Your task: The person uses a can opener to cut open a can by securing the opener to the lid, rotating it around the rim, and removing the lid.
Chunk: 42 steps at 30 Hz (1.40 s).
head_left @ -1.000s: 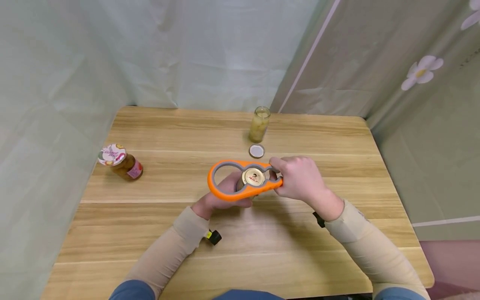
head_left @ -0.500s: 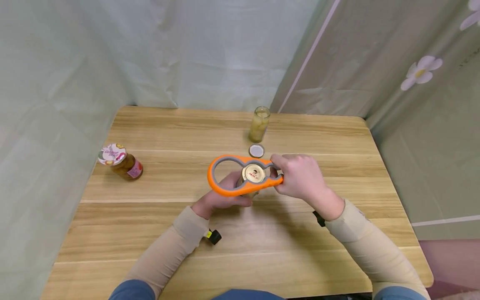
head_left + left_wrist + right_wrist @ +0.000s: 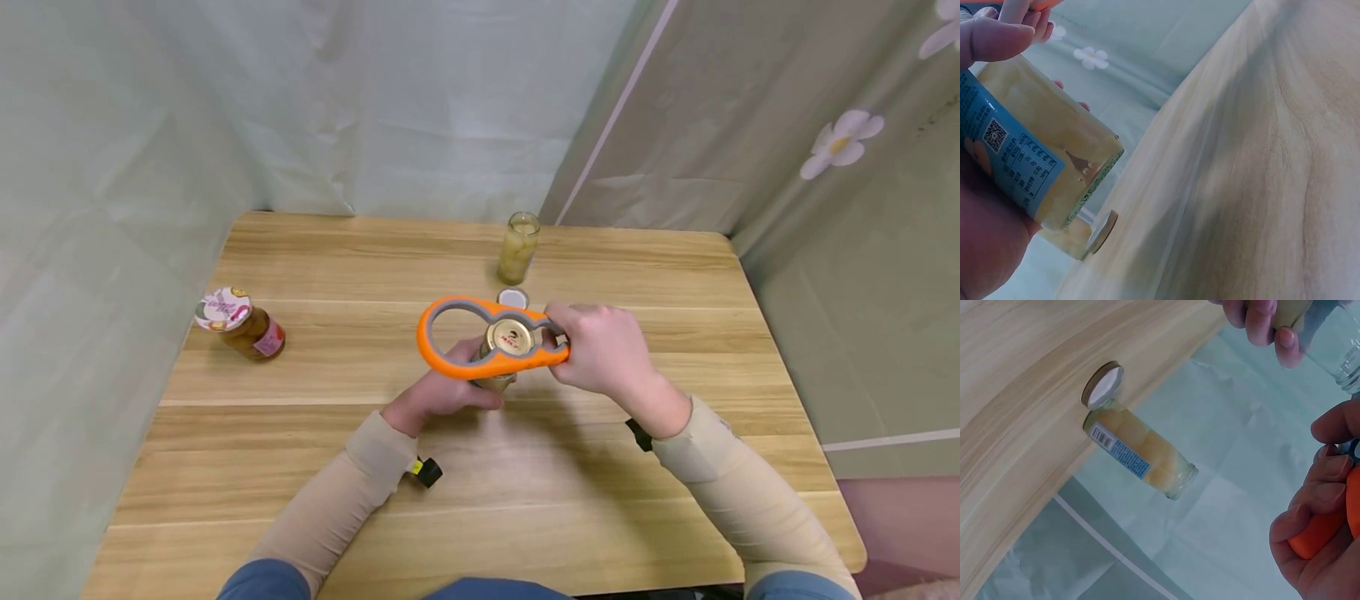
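Note:
In the head view my left hand point(image 3: 450, 390) holds a glass jar point(image 3: 497, 382) with a gold lid point(image 3: 513, 336). The left wrist view shows the blue label point(image 3: 1007, 140) and pale contents of this jar, tilted above the table. My right hand point(image 3: 603, 350) grips the handle end of an orange jar opener point(image 3: 459, 367) with grey inner edges. Its middle opening sits around the gold lid; the larger loop at its left end has nothing in it. In the right wrist view, curled fingers point(image 3: 1316, 500) wrap the orange handles.
An uncapped jar point(image 3: 519, 250) of pale round pieces stands at the back of the wooden table point(image 3: 337, 492). Just in front of it a loose lid point(image 3: 513, 297) lies white side up. A capped jar point(image 3: 251, 330) with a pink label stands at the left. Curtains point(image 3: 450, 108) hang behind.
The opener and the gold lid have shifted slightly away from me, toward the back of the table. Both hands keep their grips; the uncapped jar, loose lid and left jar stay put.

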Tool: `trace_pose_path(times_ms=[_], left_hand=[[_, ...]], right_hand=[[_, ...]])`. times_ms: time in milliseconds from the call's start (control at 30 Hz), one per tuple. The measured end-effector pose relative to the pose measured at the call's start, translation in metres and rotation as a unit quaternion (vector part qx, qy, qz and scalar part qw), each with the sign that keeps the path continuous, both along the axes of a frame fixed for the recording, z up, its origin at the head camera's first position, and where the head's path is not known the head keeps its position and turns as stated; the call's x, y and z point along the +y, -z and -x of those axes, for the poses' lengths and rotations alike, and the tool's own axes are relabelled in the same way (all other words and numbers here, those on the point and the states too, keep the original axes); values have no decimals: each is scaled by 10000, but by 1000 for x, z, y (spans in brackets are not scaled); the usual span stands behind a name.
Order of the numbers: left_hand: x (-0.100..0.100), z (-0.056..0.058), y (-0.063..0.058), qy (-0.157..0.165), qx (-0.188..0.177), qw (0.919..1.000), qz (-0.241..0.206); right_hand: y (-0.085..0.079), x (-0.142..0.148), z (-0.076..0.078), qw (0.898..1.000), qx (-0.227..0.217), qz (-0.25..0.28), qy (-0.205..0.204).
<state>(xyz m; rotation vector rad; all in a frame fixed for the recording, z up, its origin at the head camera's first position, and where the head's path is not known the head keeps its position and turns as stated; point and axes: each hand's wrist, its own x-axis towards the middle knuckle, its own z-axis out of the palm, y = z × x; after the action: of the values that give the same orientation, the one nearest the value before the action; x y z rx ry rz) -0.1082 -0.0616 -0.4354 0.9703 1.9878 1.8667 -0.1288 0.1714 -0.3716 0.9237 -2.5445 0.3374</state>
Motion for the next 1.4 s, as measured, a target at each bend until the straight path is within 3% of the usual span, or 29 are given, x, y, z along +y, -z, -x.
trace_pose_path(times_ms=[167,300,533,767,933,1200,1400], left_hand=[[-1,2,7,-68,-204,9998,11],[-1,0,1,-188,-329,9993,-28],[1,10,29,-234,-87,9995,-200],[-2,14,38,-537,-52,9985,-128],[-4,13,34,-710,-175,9972,-141],[-7,7,2,-975,-178,9948,-222],[-7,10,1,-974,-120,9943,-418]], right_hand=[[0,0,-1,10000,26,26,57],[0,0,0,10000,68,35,59],[-3,-1,0,9999,107,0,30],[-5,-1,-1,9999,128,25,94],[-6,-1,-1,9998,132,21,118],[-8,-1,-2,9997,192,33,111],[-8,1,-3,9997,191,39,136]])
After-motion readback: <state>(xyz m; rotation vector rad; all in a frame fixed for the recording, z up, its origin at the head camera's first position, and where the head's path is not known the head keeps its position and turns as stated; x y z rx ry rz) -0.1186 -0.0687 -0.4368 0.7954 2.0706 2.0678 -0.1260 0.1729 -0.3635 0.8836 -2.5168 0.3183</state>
